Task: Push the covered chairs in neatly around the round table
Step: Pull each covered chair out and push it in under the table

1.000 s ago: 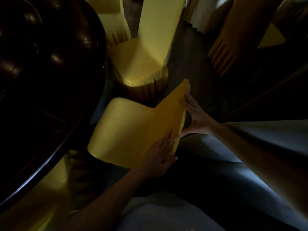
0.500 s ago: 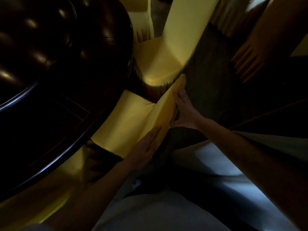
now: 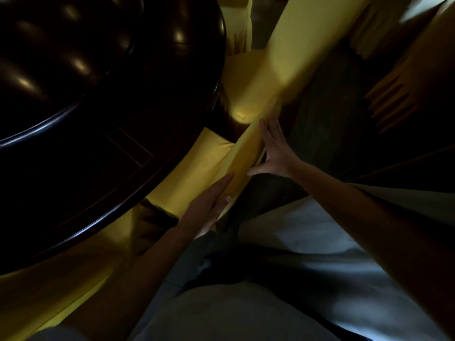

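A yellow-covered chair (image 3: 197,166) stands right in front of me, its seat partly under the rim of the dark round table (image 3: 128,183). My left hand (image 3: 209,205) lies flat with straight fingers on the near end of the chair's backrest. My right hand (image 3: 273,148) presses its straight fingers against the far end of the same backrest, thumb spread below. A second yellow-covered chair (image 3: 278,70) stands just beyond, its seat close to the table edge.
A third yellow cover (image 3: 46,291) shows under the table rim at lower left. Another covered chair's pleated skirt (image 3: 398,94) hangs at the right, across dark floor (image 3: 327,114). My light trousers fill the bottom of the view.
The chair has slid toward the table, so much less of its seat shows. Both hands stayed on the backrest and moved forward with it.
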{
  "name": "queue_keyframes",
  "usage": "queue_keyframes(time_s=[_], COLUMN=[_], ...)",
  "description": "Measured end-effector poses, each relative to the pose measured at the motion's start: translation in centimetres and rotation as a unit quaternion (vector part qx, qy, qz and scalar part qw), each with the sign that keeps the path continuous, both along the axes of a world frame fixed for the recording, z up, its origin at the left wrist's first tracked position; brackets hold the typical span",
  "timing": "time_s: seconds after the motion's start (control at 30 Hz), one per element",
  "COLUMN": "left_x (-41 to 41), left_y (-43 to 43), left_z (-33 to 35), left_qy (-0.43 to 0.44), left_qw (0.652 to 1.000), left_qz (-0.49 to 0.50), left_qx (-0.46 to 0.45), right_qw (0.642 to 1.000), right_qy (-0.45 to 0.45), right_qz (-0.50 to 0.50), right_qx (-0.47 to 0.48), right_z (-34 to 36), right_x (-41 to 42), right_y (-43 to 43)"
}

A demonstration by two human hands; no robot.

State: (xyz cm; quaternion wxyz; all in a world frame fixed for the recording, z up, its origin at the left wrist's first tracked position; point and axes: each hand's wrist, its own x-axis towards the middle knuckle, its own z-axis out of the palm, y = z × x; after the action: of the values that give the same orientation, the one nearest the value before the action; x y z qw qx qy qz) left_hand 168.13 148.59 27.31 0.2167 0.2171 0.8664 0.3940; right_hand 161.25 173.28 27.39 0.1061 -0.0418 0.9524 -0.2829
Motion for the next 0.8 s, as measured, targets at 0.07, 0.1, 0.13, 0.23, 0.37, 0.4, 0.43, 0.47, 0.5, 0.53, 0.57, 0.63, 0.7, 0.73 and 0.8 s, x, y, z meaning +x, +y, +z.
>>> queue_keyframes(time_s=[0.07,0.1,0.13,0.23,0.37,0.4,0.43,0.47,0.5,0.53,0.57,0.63,0.7,0.73,0.8], left_x=[-0.6,-0.7,-0.8,-0.8,-0.8,-0.9,-0.9,-1.0,-1.0,-1.1,-1.2,-1.4,-1.9,-2.1,-2.3], left_y=[0.8,1.4,1.9,2.5,1.9,1.8,1.9,2.0,2.1,2.2,2.2,2.3,2.2,2.1,2.2], left_z=[-0.1,-0.3,-0.5,-1.4,-1.8,-1.9,-1.9,-1.9,-2.0,-2.0,-2.1,-2.1,-2.0,-2.0,-1.8], left_qy=[-0.002,-0.006,-0.009,0.004,0.012,0.008,0.002,-0.004,-0.009,-0.012,-0.015,-0.024,-0.039,-0.041,-0.021], left_qw=[1.0,1.0,1.0,1.0,0.999,0.999,0.999,0.999,0.999,0.998,0.998,0.997,0.995,0.995,0.995], left_qz=[-0.004,-0.012,-0.02,-0.028,-0.034,-0.038,-0.041,-0.044,-0.044,-0.043,-0.042,-0.048,-0.065,-0.073,-0.078], left_qx=[-0.002,-0.006,-0.009,-0.01,0.009,0.013,0.018,0.024,0.03,0.033,0.036,0.048,0.059,0.06,0.051], right_qw=[1.0,0.999,0.999,0.998,0.999,0.999,0.999,0.998,0.998,0.997,0.996,0.994,0.992,0.992,0.989], right_qy=[-0.011,-0.021,-0.031,-0.047,-0.041,-0.036,-0.031,-0.025,-0.018,-0.012,-0.008,-0.006,0.002,0.01,0.029], right_qz=[0.001,0.002,0.001,-0.01,-0.021,-0.028,-0.036,-0.046,-0.059,-0.072,-0.086,-0.113,-0.125,-0.129,-0.146], right_qx=[0.023,0.036,0.045,0.039,0.017,0.016,0.018,0.02,0.02,0.016,0.009,-0.005,0.005,0.01,0.005], right_z=[0.1,0.2,0.2,0.0,-0.4,-0.5,-0.6,-0.8,-1.1,-1.4,-1.7,-2.2,-2.6,-2.7,-2.8], right_x=[-0.8,-1.0,-1.1,-0.8,-0.3,0.0,0.4,0.9,1.5,2.1,2.6,3.5,4.1,4.4,5.0], right_y=[0.7,1.2,1.7,2.3,2.1,2.0,2.0,1.9,1.8,1.7,1.5,1.3,1.0,0.8,0.4])
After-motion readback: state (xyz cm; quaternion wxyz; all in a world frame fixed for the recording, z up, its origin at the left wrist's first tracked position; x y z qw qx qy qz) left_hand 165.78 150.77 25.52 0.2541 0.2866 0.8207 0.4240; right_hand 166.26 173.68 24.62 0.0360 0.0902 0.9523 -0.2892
